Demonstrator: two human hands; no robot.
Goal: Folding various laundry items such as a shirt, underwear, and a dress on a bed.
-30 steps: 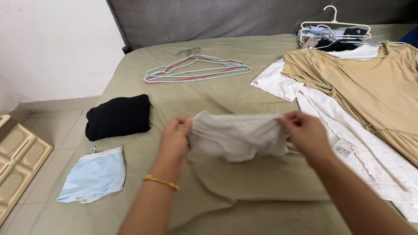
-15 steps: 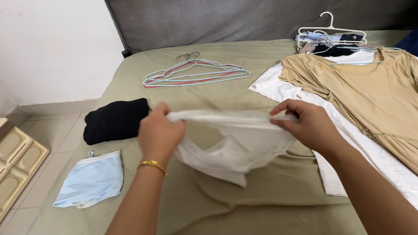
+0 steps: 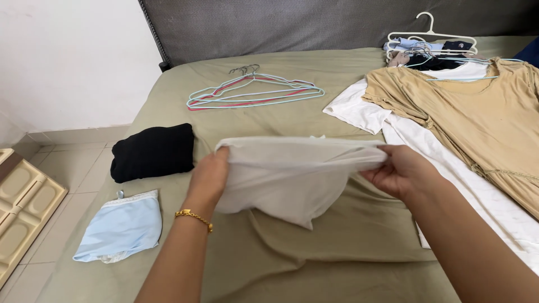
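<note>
Folded black garment (image 3: 152, 151), wire hangers (image 3: 255, 92), tan dress (image 3: 477, 109)

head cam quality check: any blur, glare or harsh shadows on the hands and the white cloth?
Head view: soft, even light, no glare; white garment sharp, folds readable; left hand and right hand crisp, no motion blur; faint shadow under the cloth on the olive bedsheet; slight wide-angle bending at edges.

plenty of open bedsheet (image 3: 314, 258) in the middle; black bundle (image 3: 152, 151) and blue cloth (image 3: 120, 227) crowd the left, shirts (image 3: 477, 118) the right, hangers (image 3: 252, 92) up top

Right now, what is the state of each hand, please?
Left hand: closed, holding the white garment.
Right hand: closed, holding the same garment's other end.
</note>
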